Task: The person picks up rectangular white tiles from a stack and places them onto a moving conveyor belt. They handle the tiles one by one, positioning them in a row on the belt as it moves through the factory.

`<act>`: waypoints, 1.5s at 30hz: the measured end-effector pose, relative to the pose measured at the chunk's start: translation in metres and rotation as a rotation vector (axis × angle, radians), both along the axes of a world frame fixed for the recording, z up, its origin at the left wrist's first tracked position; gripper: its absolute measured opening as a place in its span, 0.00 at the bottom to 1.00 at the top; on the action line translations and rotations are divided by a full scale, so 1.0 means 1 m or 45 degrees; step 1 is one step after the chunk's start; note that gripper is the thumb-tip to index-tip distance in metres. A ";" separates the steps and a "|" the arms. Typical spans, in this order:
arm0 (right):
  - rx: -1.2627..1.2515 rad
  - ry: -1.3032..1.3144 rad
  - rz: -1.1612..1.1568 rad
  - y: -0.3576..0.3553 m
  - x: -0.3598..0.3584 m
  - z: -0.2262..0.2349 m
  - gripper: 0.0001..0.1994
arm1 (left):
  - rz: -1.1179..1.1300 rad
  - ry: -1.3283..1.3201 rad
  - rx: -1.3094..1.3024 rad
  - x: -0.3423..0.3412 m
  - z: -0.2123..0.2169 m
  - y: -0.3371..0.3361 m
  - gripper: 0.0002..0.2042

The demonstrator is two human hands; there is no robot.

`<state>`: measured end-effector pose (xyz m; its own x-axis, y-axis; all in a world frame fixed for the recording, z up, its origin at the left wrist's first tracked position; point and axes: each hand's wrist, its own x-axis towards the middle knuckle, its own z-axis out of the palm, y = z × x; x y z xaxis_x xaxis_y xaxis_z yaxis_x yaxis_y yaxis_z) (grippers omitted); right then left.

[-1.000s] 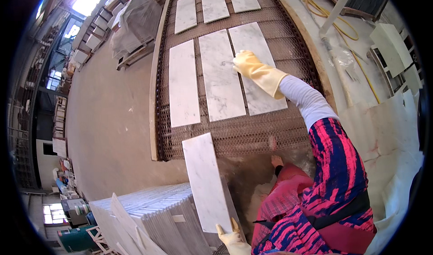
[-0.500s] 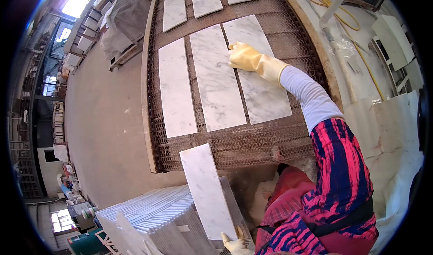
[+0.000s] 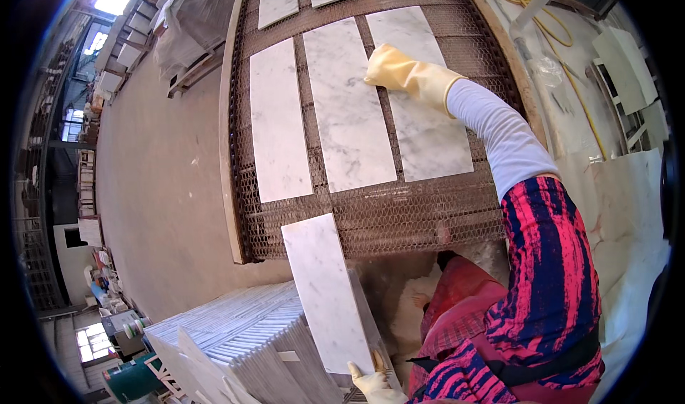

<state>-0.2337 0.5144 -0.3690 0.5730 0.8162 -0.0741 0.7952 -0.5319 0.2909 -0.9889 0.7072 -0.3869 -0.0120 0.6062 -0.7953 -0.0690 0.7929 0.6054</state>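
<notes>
Mesh belt (image 3: 399,218) carries three near slabs (more beyond); right hand (image 3: 403,76) fingers flat, left hand (image 3: 374,384) fingers holding slab (image 3: 325,297).

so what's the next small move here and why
Probably slide the held tile forward onto the mesh belt. The left hand grips its near end and its far end already overlaps the belt's bare front strip. The right hand rests on the right tile, apparently squaring it.
</notes>
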 end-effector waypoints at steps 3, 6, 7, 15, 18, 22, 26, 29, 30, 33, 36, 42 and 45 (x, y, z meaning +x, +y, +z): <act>0.012 -0.011 -0.067 0.001 0.004 -0.006 0.08 | 0.068 -0.075 -0.036 0.003 0.001 0.003 0.26; 0.265 -0.018 -0.076 -0.002 -0.001 -0.013 0.11 | 0.070 -0.124 -0.109 -0.004 -0.010 0.010 0.28; 0.196 -0.038 -0.030 0.000 0.000 -0.010 0.12 | 0.066 -0.110 -0.096 -0.005 -0.014 0.010 0.28; 0.140 0.107 -0.487 0.007 -0.018 -0.044 0.13 | -0.012 -0.127 -0.073 0.002 -0.009 0.014 0.28; 0.134 0.125 -0.439 0.010 -0.047 -0.036 0.15 | 0.018 -0.081 -0.112 0.009 0.001 0.010 0.28; 0.132 0.104 -0.572 0.013 -0.055 -0.029 0.14 | 0.077 -0.081 -0.190 0.032 0.023 0.011 0.27; 0.050 0.107 -0.632 0.015 -0.055 -0.021 0.14 | 0.066 -0.087 -0.099 0.026 0.016 0.018 0.25; 0.028 0.138 -0.598 0.014 -0.054 -0.021 0.15 | 0.120 -0.159 -0.100 0.011 0.004 0.026 0.23; 0.042 0.144 -0.594 0.015 -0.057 -0.018 0.16 | 0.123 -0.164 -0.087 0.009 0.002 0.026 0.23; 0.081 0.142 -0.585 0.014 -0.062 -0.010 0.18 | 0.098 -0.153 -0.071 0.010 0.001 0.022 0.23; 0.116 0.117 -0.604 0.011 -0.061 -0.014 0.18 | 0.136 -0.226 -0.123 0.000 -0.012 0.028 0.25; 0.111 0.107 -0.617 0.015 -0.066 -0.014 0.16 | 0.057 -0.315 -0.132 -0.012 -0.031 0.027 0.23; 0.170 0.093 -0.556 0.003 -0.089 -0.020 0.17 | 0.013 -0.329 -0.076 -0.006 -0.028 0.024 0.23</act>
<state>-0.3230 0.5169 -0.3893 0.8625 0.5046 -0.0378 0.5042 -0.8507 0.1487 -0.9945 0.7317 -0.4147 0.1902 0.5591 -0.8070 -0.2231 0.8251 0.5190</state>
